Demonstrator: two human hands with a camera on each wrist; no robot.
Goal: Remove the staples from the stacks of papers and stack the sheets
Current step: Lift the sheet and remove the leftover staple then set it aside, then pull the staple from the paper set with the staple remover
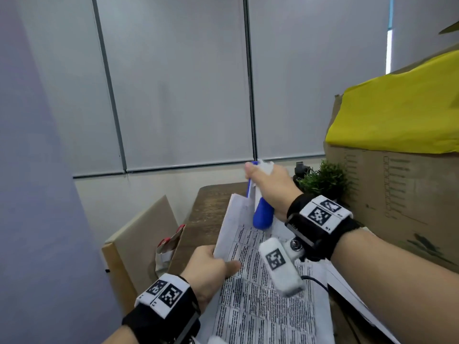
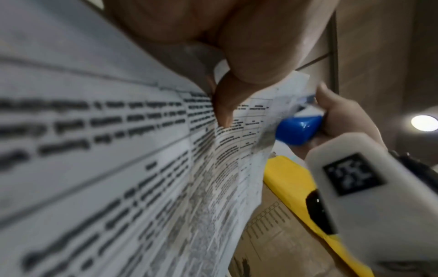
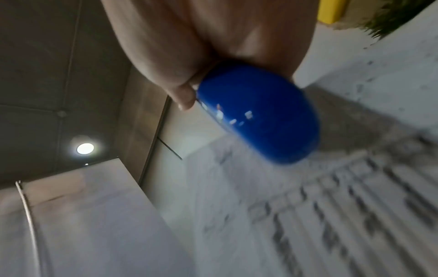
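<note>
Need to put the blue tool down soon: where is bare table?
Bare wood shows left of the printed sheets, between them and the cardboard panel. The right is crowded: plant, cardboard box, more sheets. Blue tool is in the right hand.

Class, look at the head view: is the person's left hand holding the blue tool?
No: the blue plastic staple remover is gripped by the right hand, while the left hand holds the printed white paper sheets.

Plant (image 1: 325,180) perhaps behind papers (image 1: 260,294)
</note>
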